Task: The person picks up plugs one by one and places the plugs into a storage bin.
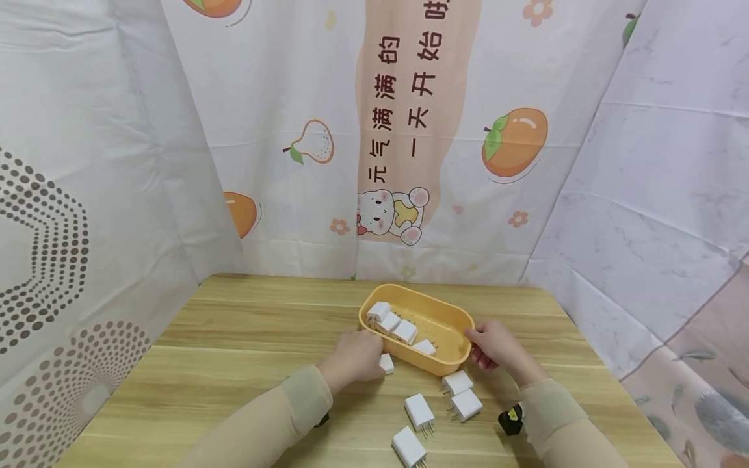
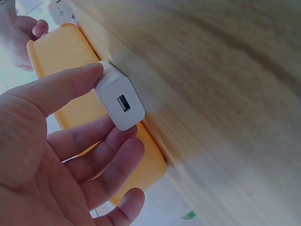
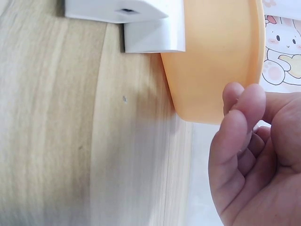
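A white USB charger (image 2: 123, 101) is pinched between the thumb and fingers of my left hand (image 1: 358, 356), its USB port facing the left wrist camera. It is held low beside the near long wall of a yellow-orange plastic basket (image 1: 435, 305). Inside the basket lie several more white chargers (image 1: 405, 331), gathered toward its left end and near side. My right hand (image 1: 497, 344) is at the basket's right end, thumb on the rim and fingers curled below it outside the wall; in the right wrist view the fingertips (image 3: 235, 122) partly cover the contact.
On the wooden table (image 1: 234, 364), several white chargers (image 1: 419, 411) lie in front of the basket, prongs showing. Two of these, a charger (image 1: 458, 382) and its neighbour (image 1: 466, 405), lie close to the basket's near right corner. A printed curtain (image 1: 316, 195) hangs behind the table.
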Motion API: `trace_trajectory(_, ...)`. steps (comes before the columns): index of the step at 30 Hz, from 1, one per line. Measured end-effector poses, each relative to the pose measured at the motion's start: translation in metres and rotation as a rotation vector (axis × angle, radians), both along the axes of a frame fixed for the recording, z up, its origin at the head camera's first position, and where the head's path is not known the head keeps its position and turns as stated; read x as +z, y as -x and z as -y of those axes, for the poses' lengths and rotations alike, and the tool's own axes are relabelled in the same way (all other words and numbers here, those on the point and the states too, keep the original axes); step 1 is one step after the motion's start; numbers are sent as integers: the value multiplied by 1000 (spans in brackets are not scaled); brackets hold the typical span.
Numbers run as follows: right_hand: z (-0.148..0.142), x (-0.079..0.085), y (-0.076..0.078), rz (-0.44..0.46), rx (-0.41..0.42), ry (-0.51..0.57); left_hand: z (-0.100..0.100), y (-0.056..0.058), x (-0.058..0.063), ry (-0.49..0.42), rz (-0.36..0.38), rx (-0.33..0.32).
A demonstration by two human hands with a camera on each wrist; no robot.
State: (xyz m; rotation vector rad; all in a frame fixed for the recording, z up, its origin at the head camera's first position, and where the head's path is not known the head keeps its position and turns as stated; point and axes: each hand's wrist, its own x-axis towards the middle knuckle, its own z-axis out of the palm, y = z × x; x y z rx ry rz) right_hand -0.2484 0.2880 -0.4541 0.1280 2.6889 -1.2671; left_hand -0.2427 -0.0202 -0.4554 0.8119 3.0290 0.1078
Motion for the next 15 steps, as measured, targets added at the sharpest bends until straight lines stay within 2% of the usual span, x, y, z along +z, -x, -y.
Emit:
trace_trajectory(6,1,1,0,0,1,-2,3,-1,1,-6,10,-16)
trace_trajectory(15,1,1,0,3,1,1,7,-5,7,-82,32,-22)
